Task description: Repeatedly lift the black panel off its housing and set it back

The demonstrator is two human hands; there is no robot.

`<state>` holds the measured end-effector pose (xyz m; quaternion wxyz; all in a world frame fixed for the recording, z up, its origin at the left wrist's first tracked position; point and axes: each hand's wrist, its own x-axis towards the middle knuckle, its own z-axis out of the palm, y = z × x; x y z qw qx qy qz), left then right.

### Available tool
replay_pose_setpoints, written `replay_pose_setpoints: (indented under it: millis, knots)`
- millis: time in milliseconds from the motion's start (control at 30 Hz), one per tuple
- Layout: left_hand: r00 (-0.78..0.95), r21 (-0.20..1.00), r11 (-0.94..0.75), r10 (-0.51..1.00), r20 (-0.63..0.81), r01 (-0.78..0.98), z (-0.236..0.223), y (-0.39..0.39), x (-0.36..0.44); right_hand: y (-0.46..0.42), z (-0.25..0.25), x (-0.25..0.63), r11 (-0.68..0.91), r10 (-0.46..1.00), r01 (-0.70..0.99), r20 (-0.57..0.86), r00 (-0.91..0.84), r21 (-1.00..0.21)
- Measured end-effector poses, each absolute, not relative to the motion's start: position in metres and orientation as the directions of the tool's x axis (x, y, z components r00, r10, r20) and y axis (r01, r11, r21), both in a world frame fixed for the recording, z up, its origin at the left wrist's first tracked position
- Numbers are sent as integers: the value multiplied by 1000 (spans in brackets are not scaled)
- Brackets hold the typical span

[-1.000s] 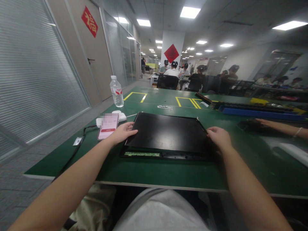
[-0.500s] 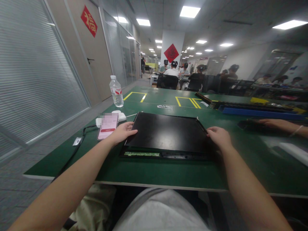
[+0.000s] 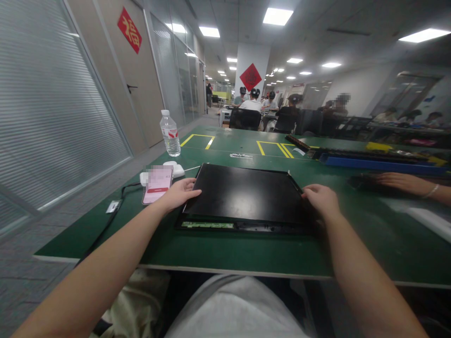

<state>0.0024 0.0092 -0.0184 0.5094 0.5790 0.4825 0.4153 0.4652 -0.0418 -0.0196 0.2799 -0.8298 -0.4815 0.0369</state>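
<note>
In front of me on the green table lies a black LCD panel point(image 3: 243, 192), its glossy face up and reflecting light. It rests over a black frame point(image 3: 271, 228), which shows along the near edge. A green circuit board strip point(image 3: 207, 226) is exposed at the frame's near left. My left hand point(image 3: 181, 193) grips the panel's left edge, thumb on top, the other fingers at the side and partly hidden. At the right edge my right hand point(image 3: 320, 197) is closed with thumb and forefinger pinching the rim; its remaining fingers are curled out of sight.
Left of the panel are a phone point(image 3: 157, 185), a white mouse-like object point(image 3: 174, 169) and a water bottle point(image 3: 170, 134). A co-worker's hand point(image 3: 405, 182) rests on a dark part at right. Behind it lie a blue strip point(image 3: 380, 165) and long dark parts. The table's front edge point(image 3: 232, 271) is near me.
The co-worker's hand at right has shifted slightly to the left. My two hands and the LCD panel look unmoved.
</note>
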Motion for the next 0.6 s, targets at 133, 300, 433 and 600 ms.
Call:
replay_pose_setpoints:
  millis: [133,300,433,600]
  knots:
    - [197,992,-22,980,-3,127,-18,9,2,-41,-21,469,-377,809,792,246,534,-481]
    - [194,991,-23,981,-4,134,-20,11,0,-37,-29,474,-409,853,801,128,505,-437]
    - [208,992,-31,978,6,121,-21,13,-1,-34,-33,474,-408,885,824,51,463,-393]
    - [205,994,-21,979,-2,109,-22,14,-1,-32,-30,470,-428,889,818,-17,458,-384]
